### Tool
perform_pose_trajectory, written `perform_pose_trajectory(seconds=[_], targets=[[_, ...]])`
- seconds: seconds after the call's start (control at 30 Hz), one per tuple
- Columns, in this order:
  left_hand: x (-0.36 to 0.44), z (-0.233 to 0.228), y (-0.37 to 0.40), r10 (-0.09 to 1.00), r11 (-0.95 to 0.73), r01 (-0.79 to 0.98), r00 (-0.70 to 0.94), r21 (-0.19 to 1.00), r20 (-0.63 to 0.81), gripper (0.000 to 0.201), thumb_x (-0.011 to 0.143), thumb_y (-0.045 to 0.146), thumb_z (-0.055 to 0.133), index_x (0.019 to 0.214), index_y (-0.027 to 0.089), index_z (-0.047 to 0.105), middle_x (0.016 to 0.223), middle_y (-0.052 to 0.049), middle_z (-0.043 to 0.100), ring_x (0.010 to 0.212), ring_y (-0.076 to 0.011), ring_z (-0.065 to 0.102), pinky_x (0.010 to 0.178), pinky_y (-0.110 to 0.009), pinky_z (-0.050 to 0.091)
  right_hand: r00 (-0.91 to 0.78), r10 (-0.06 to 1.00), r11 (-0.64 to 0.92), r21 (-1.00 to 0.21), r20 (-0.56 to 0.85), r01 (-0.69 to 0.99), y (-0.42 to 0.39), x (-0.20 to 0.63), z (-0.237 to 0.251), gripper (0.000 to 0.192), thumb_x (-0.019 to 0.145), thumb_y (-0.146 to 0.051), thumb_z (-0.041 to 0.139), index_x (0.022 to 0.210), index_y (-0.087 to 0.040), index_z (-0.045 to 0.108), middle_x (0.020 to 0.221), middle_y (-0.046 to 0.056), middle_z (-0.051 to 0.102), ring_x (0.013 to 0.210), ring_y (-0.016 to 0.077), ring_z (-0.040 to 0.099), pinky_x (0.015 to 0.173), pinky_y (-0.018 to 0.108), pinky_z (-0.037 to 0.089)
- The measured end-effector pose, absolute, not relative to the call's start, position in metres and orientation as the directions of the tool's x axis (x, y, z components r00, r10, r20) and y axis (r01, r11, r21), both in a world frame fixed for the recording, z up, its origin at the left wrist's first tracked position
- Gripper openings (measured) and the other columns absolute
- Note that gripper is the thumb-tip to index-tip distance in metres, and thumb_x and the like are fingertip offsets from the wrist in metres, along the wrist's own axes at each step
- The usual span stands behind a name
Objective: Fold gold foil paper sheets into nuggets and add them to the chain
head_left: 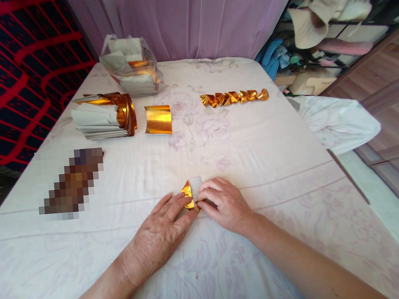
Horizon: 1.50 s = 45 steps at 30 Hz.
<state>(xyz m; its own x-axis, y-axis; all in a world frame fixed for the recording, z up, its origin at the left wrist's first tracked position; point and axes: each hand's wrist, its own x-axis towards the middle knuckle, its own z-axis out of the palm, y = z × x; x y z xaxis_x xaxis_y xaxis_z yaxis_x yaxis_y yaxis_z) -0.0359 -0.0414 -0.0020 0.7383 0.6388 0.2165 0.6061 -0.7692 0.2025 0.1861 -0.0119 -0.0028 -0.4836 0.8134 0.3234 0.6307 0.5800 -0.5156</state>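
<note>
Now both hands pinch the gold foil paper (191,195) on the table (256,163), left hand (164,230) flat, right hand (224,205) fingers closed on the fold, best creased firmly.

Your left hand (164,226) and right hand (224,205) meet on one gold foil sheet (191,194), fingertips pinching it, partly folded, white back showing. Under them: a cloth-covered table (255,154). Far left: a stack of foil sheets (103,115); just beside it, a single curled gold sheet (158,119). Behind: a clear bag of sheets (132,67). Far centre: a row of folded gold pieces (234,97).
</note>
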Motion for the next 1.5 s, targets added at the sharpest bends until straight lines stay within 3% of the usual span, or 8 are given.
perform_pose_trajectory(seconds=[0.17,1.07,1.33,1.5], targets=[[-0.036,-0.001,-0.041,0.621,-0.784,0.601,0.754,0.157,0.214,0.046,0.091,0.008,0.047,0.135,0.022,0.05,0.133,-0.013,0.055,0.13,-0.0258,0.049,0.106,-0.052,0.044,-0.485,0.812,0.582,-0.519,0.326,0.626,-0.012,0.186,-0.003,0.009,0.085,-0.015,0.065,0.079,-0.021,0.065,0.088,0.003,0.066,0.082,0.0182,0.058,0.076,0.033,0.044],[-0.027,0.0,-0.045,0.667,-0.744,0.649,0.714,0.158,0.213,0.034,0.092,0.012,0.053,0.124,0.022,0.057,0.131,-0.012,0.057,0.132,-0.026,0.048,0.109,-0.05,0.04,-0.458,0.826,0.564,-0.488,0.33,0.666,-0.01,0.184,-0.005,0.009,0.089,-0.017,0.062,0.081,-0.021,0.062,0.089,0.005,0.064,0.084,0.0199,0.059,0.077,0.035,0.046],[-0.028,0.001,-0.045,0.67,-0.743,0.653,0.72,0.149,0.183,0.038,0.091,0.012,0.057,0.127,0.023,0.056,0.132,-0.012,0.057,0.131,-0.0263,0.049,0.11,-0.05,0.039,-0.505,0.81,0.579,-0.544,0.299,0.607,-0.009,0.194,-0.005,0.01,0.084,-0.016,0.066,0.092,-0.021,0.063,0.098,0.006,0.064,0.092,0.0207,0.06,0.081,0.036,0.048],[-0.028,0.001,-0.045,0.668,-0.743,0.654,0.718,0.14,0.194,0.036,0.091,0.013,0.055,0.126,0.024,0.056,0.133,-0.012,0.056,0.132,-0.0255,0.047,0.11,-0.049,0.038,-0.493,0.821,0.566,-0.528,0.288,0.633,-0.009,0.191,-0.003,0.01,0.081,-0.019,0.071,0.087,-0.021,0.064,0.096,0.005,0.064,0.091,0.0208,0.06,0.081,0.036,0.049]])
